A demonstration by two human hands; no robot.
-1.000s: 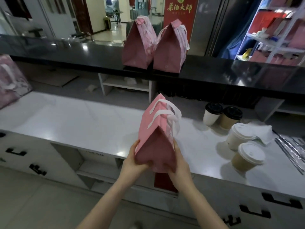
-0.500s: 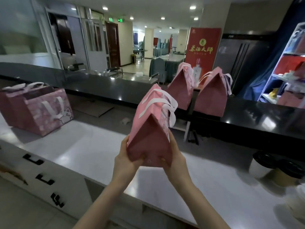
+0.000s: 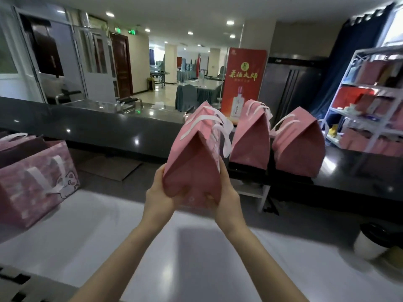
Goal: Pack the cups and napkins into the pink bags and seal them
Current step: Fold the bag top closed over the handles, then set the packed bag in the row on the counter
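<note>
The held bag (image 3: 192,168) is up in the air, clear of the white counter (image 3: 152,247) beneath it. Its top is folded shut into a ridge and its white handles (image 3: 202,120) flop over that ridge. The left hand (image 3: 159,197) clasps its lower left corner and the right hand (image 3: 229,201) its lower right corner. Each is clamped on the bag, thumb running up the side and fingers going under the base. Carrying it from below looks like a way to bear the weight of whatever is inside and keep it upright without tugging on the closed top. Just beyond the held bag and to its right, two finished bags (image 3: 250,144) stand side by side on the black counter (image 3: 109,127), closed the same way. I judge this one is bound for that counter too, likely the free stretch straight beyond the held bag. Well to the left of the held bag, open bags (image 3: 37,177) sit on the white counter, probably waiting to be filled. Low to the right of the held bag stands a dark-lidded cup (image 3: 370,240), blurred, with a brownish second cup (image 3: 395,256) cut off by the frame edge. The contents of the held bag cannot be seen, nor the fingers under it, nor how the top is fastened. No napkins are in view, and how many cups remain past the right edge cannot be told.
</note>
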